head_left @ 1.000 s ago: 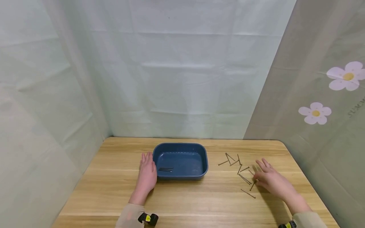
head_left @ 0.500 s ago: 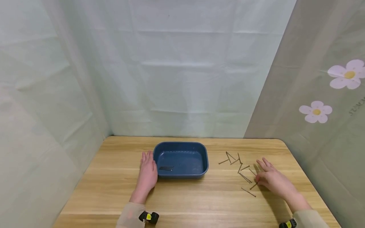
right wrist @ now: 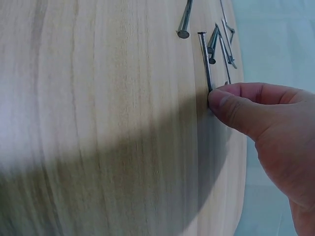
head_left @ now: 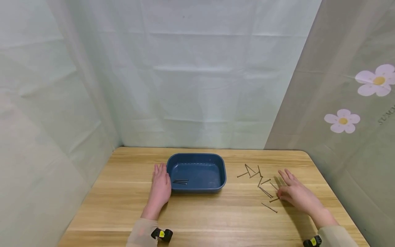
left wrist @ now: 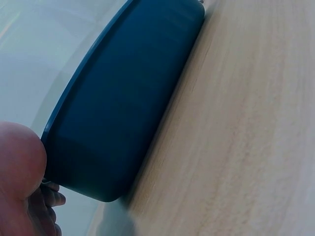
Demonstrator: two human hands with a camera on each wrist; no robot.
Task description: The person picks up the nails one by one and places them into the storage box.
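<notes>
A blue rectangular tub point(head_left: 197, 189) stands on the wooden table, with several nails point(head_left: 180, 181) lying at its left end. My left hand point(head_left: 159, 187) rests along the tub's left side, its fingers straight. In the left wrist view, the thumb point(left wrist: 22, 157) is up against the rim of the tub. On the right, the thumb and forefinger of my right hand point(head_left: 298, 196) pinch one end of a nail point(right wrist: 205, 59); its flat head points away from the fingertips. The other right fingers stay extended.
More loose nails point(head_left: 265, 192) lie scattered between the tub and my right hand, some crossing each other. A single nail point(head_left: 269, 208) lies nearest the front. Pale cloth point(head_left: 197, 85) hangs behind the table point(head_left: 216, 219) and at both sides.
My right thumb and forefinger have closed on a nail, and that nail has turned slightly on the table. The left hand and tub stay in place.
</notes>
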